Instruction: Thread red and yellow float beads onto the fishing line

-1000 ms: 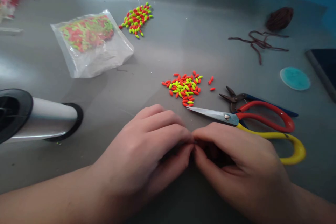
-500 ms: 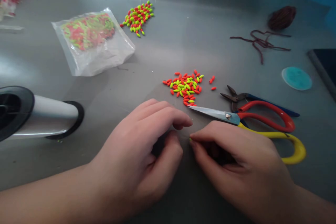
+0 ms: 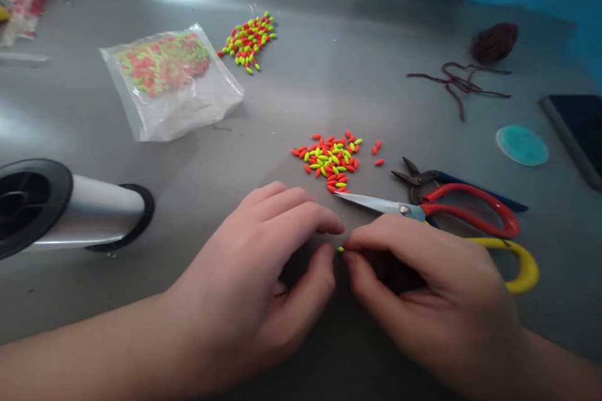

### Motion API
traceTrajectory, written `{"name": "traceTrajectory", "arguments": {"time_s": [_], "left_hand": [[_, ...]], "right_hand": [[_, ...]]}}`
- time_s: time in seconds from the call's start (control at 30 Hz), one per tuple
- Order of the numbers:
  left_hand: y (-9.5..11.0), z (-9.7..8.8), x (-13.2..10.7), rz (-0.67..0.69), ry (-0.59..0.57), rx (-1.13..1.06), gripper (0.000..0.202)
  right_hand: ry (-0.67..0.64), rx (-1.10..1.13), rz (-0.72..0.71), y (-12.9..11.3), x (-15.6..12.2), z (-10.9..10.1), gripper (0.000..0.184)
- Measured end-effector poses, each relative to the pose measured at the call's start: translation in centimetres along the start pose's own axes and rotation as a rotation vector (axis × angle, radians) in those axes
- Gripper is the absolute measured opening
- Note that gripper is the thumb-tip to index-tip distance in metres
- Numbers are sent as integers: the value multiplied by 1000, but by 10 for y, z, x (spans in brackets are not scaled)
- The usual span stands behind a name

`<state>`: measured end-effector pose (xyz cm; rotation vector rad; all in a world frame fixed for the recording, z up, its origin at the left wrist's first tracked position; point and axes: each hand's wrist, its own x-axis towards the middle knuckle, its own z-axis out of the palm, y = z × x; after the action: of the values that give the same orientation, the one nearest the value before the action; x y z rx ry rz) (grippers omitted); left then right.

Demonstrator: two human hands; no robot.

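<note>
My right hand pinches a small yellow-green bead between thumb and index fingertip, and the bead's end pokes out to the left. Just left of it is my left hand, its fingers curved and a gap between the thumb and index fingertip. Nothing can be made out in that gap. Beyond the hands lies a pile of red and yellow-green oval beads. Scissors with one red and one yellow handle rest behind my right hand, which covers part of them; their tip touches the pile.
Pliers lie behind the scissors. A spool of clear line stands at left, near a plastic bag of beads and a second bead pile. At right are dark yarn, a teal disc and a dark flat device.
My left thumb has moved up and right, closer to the bead and the index fingertip. More of the yellow-green bead shows in my right fingertips. The view has shifted slightly.
</note>
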<state>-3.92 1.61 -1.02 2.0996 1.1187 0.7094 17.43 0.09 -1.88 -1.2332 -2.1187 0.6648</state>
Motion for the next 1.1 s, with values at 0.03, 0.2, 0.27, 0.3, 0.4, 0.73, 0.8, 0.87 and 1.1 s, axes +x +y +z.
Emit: {"name": "traceTrajectory", "arguments": {"time_s": [0.03, 0.2, 0.27, 0.3, 0.4, 0.73, 0.8, 0.87, 1.1], "left_hand": [[0, 0, 0, 5, -11, 0, 18], [-1, 0, -2, 14, -18, 29, 21], [-2, 0, -2, 17, -10, 25, 22], [-3, 0, -2, 20, -8, 22, 22], [-3, 0, -2, 27, -2, 13, 21], [-4, 0, -6, 49, -4, 11, 18], [-4, 1, -5, 43, -2, 18, 18], [-3, 1, -5, 44, 10, 11, 18], [0, -4, -5, 56, -34, -150, 12]], "right_hand": [[-5, -3, 1, 0, 0, 0, 19], [-20, -38, 17, -2, 2, 0, 19], [-17, -47, 22, -3, 2, -1, 19], [-17, -51, 19, -3, 2, -1, 18], [-30, -67, 16, -3, 3, -2, 18], [4, -71, 108, -7, 0, 0, 18], [35, -37, 120, -7, -1, 1, 18], [61, 3, 124, -8, -2, 0, 18], [66, 190, 121, -6, 1, -7, 19]]}}
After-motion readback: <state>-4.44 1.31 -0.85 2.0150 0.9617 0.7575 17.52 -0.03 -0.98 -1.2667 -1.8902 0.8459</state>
